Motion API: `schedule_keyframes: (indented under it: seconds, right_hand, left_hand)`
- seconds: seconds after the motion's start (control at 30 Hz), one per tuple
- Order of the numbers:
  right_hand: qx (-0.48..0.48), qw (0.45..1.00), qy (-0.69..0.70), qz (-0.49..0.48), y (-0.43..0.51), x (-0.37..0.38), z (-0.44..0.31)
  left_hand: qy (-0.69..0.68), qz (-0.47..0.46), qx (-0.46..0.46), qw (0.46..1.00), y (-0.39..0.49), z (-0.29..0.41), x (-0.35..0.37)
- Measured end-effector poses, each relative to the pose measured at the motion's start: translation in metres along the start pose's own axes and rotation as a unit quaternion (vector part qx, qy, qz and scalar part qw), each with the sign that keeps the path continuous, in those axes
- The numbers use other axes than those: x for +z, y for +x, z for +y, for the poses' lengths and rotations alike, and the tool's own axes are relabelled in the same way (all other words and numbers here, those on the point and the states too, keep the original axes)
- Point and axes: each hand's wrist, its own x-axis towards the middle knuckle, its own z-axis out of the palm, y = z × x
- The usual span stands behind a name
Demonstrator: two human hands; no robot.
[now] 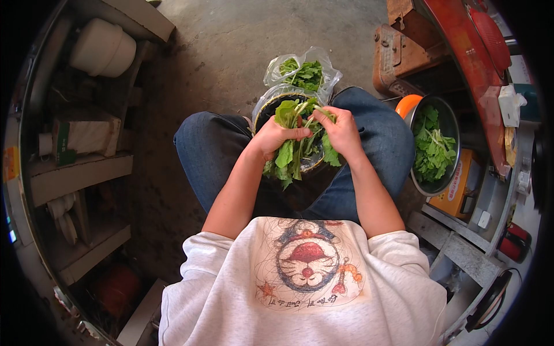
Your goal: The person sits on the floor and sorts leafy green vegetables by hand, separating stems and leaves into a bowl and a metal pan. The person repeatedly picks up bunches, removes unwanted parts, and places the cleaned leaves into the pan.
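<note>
My left hand [279,135] is closed around a bunch of leafy greens [284,155], whose leaves hang below the fist. At the bunch's right side, my right hand [339,128] pinches a green stem between thumb and fingers. Both hands are over a bin lined with a plastic bag [265,113], between my knees; its inside is mostly hidden. Just beyond it, a clear plastic bag [331,74] on the floor holds more greens [306,74]. To the right of my right knee, a dark metal bowl [454,125] contains picked leaves [434,149].
Shelving [82,173] runs along the left, with a white pot [103,47] and a box [88,132]. On the right are a rusty metal case [394,60], an orange object [407,105], a yellow-orange box [454,186] and a red tabletop [469,65].
</note>
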Motion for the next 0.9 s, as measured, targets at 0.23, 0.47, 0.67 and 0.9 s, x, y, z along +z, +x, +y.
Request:
schedule_keyframes:
  seconds: [0.23, 0.47, 0.67, 0.9]
  right_hand:
    - [0.057, 0.990, 0.070, -0.111, -0.005, -0.019, -0.016]
    - [0.032, 0.963, 0.249, -0.101, -0.003, 0.001, -0.007]
    - [-0.020, 0.963, 0.267, -0.022, 0.005, -0.017, 0.004]
    - [0.030, 0.958, 0.262, -0.112, -0.004, -0.016, -0.015]
  left_hand:
    - [-0.006, 0.022, -0.005, 1.000, 0.001, -0.003, -0.004]
    - [-0.098, -0.043, -0.004, 0.994, -0.003, -0.003, 0.003]
    - [-0.160, -0.092, 0.001, 0.983, -0.003, 0.002, 0.002]
    - [-0.227, -0.093, 0.013, 0.969, -0.007, 0.008, 0.008]
